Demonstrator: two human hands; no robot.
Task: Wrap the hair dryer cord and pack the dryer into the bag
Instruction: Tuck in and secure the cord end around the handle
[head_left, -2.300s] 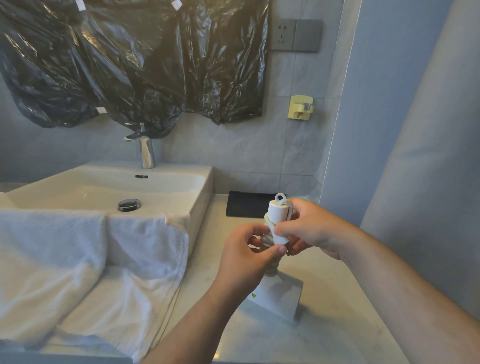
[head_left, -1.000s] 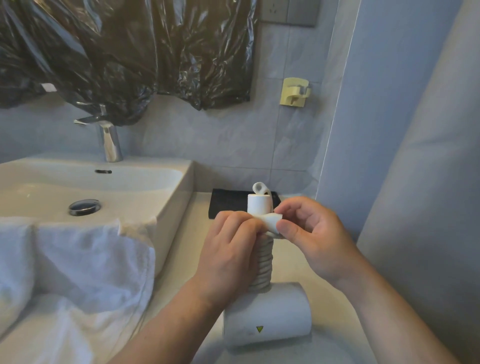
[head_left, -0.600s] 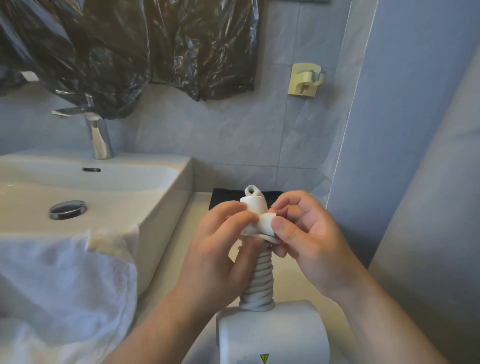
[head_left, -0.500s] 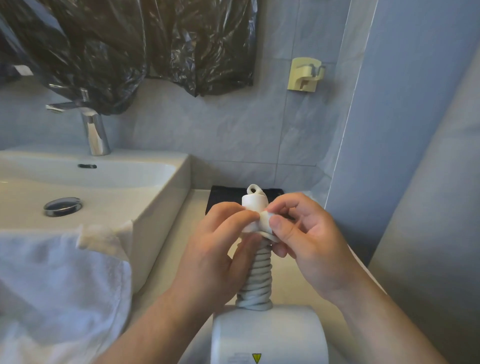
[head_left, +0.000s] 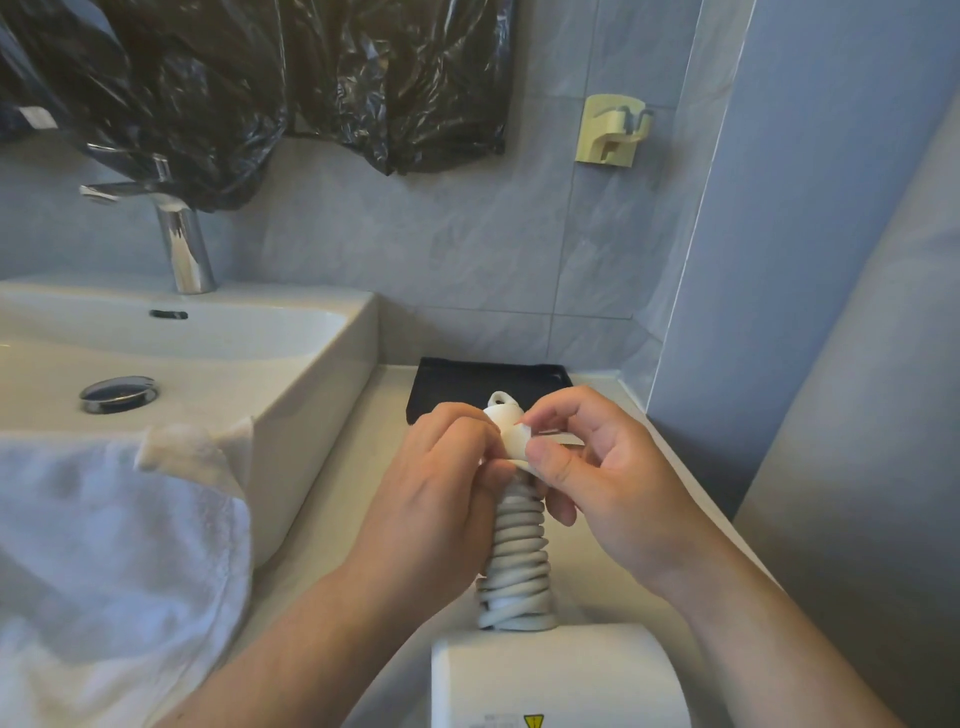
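A grey marbled tile wall (head_left: 441, 249) is seen at twelve o'clock, and black plastic sheeting (head_left: 234, 78) is hung across it at eleven o'clock. A cream bracket (head_left: 613, 130) is fixed to the tiles at one o'clock. At ten o'clock a chrome faucet (head_left: 182, 244) is mounted behind a white basin (head_left: 322, 374). A white towel (head_left: 114, 519) is draped over the basin's near edge at eight o'clock. A pale countertop (head_left: 374, 415) is laid beside the basin. A plain blue-grey wall (head_left: 779, 208) is met at three o'clock. The room is softly lit.

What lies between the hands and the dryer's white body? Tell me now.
The cord, coiled tightly round the handle, runs from the left hand and right hand down to the dryer body. The head view shows it.
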